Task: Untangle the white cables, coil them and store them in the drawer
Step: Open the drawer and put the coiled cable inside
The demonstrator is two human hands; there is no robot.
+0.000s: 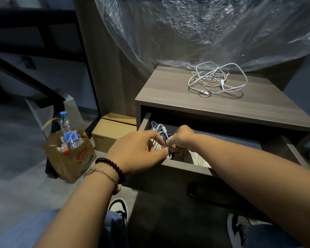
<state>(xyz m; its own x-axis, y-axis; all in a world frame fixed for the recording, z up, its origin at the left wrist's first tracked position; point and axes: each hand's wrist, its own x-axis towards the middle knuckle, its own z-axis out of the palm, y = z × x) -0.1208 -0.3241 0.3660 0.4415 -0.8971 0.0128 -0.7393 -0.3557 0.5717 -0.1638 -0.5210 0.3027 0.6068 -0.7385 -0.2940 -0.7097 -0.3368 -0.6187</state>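
A tangle of white cables [217, 79] lies on top of the wooden nightstand [168, 90]. Below it the drawer [184, 167] stands pulled open. Over the drawer's front left corner both hands hold a coiled white cable [157, 143]. My left hand [138, 151] pinches the coil near a small dark tie at its lower end. My right hand [183, 138] grips the coil from the right, fingers curled round it. Another white cable [159, 127] lies further back in the drawer, partly hidden by my hands.
A printed paper [200, 160] lies inside the drawer. On the floor to the left stand a brown paper bag [70, 158] with a plastic bottle [69, 131] and a cardboard box [111, 133]. Clear plastic sheeting [204, 29] hangs behind the nightstand. My shoes [120, 206] are below.
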